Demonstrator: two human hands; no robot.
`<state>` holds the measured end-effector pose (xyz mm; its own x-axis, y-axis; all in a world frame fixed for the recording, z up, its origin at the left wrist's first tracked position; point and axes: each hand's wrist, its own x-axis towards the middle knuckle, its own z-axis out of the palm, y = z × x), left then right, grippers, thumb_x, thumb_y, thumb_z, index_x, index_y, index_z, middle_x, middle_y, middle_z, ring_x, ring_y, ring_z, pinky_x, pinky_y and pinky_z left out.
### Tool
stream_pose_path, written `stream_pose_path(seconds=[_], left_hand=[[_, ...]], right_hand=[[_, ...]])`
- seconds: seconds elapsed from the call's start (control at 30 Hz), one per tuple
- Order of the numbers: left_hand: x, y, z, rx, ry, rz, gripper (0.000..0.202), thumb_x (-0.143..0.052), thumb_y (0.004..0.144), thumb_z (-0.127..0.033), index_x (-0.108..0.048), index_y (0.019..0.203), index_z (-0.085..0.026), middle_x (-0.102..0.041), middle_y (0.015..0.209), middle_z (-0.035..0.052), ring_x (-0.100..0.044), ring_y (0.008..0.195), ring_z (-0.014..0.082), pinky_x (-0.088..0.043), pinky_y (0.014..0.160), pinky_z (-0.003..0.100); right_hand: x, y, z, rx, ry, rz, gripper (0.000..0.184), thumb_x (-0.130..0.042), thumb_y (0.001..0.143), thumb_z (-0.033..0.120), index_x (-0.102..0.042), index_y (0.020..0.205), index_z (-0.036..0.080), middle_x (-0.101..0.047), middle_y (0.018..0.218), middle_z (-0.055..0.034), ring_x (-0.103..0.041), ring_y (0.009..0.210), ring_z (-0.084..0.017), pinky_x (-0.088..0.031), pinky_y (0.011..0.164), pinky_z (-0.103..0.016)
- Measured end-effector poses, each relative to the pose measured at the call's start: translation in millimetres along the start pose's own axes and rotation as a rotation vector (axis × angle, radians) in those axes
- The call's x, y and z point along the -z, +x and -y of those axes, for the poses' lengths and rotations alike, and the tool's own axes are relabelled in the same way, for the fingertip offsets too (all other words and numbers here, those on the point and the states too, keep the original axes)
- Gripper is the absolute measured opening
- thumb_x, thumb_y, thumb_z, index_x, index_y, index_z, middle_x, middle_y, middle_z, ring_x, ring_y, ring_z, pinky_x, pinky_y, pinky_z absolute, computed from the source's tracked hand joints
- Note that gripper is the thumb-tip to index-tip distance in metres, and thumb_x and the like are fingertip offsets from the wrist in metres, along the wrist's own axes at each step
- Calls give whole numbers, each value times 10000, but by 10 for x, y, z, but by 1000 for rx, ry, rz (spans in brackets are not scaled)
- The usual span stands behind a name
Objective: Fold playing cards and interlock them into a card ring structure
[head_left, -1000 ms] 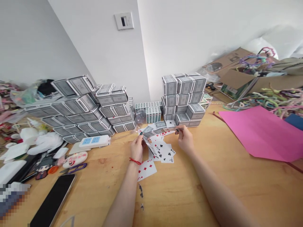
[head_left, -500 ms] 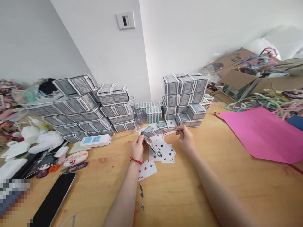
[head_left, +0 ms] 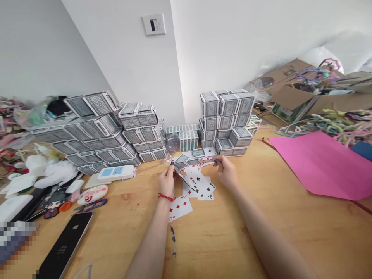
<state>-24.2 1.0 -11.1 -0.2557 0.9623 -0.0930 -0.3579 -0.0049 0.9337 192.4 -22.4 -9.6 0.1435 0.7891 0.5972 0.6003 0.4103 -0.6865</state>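
My left hand [head_left: 166, 181] pinches the left end of some grey-backed playing cards [head_left: 190, 162], which seem bent or joined; their exact number is hard to make out. At the other end, my right hand [head_left: 227, 171] has its thumb and fingers closed on them. Beneath and around the held cards lie loose face-up cards [head_left: 206, 190], clubs and diamonds among them. A three of diamonds [head_left: 180, 208] rests beside my left wrist. Just behind my hands is a face-down card [head_left: 198, 152].
Blocks made of cards are stacked at left [head_left: 95, 131] and right [head_left: 226, 116]. Green-white card boxes [head_left: 188, 140] stand between them. A power strip [head_left: 116, 173], scissors [head_left: 93, 205] and a phone [head_left: 66, 244] lie left; pink paper [head_left: 316, 164] lies right.
Both hands have shifted very slightly left with the cards still between them. The phone screen, dark before, now shows a faint logo and text.
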Motion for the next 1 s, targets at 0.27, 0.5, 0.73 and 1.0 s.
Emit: stream_pose_path(seconds=[0.27, 0.5, 0.73, 1.0], left_hand=[[27, 16, 1, -29, 20, -28, 292, -682, 619, -385, -694, 757, -128, -688, 699, 53, -626, 759, 197, -473, 690, 295], [30, 9, -14, -26, 29, 12, 290, -688, 614, -391, -688, 731, -125, -678, 660, 53, -625, 740, 197, -473, 676, 286], [67, 20, -6, -40, 104, 48, 262, -679, 630, -396, -676, 692, -141, -662, 626, 31, -614, 734, 201, -463, 676, 284], [56, 12, -37, -30, 103, 53, 247, -676, 637, -377, -681, 710, -140, -666, 643, 30, -613, 750, 201, -455, 686, 278]], right_hand=[[-14, -5, -13, -26, -5, 60, 246, -346, 781, 111, -551, 882, 203, -586, 683, -16, -576, 644, -155, -453, 638, -270], [-4, -17, -12, -63, -6, 69, 243, -361, 795, 127, -572, 892, 202, -607, 636, -1, -592, 606, -146, -452, 624, -257], [2, -15, 6, -80, -21, 69, 250, -356, 796, 136, -581, 887, 195, -604, 609, 3, -575, 569, -137, -445, 605, -248], [-2, -13, 55, -96, 1, 82, 243, -360, 798, 145, -586, 866, 203, -602, 595, 5, -572, 558, -137, -444, 595, -248]])
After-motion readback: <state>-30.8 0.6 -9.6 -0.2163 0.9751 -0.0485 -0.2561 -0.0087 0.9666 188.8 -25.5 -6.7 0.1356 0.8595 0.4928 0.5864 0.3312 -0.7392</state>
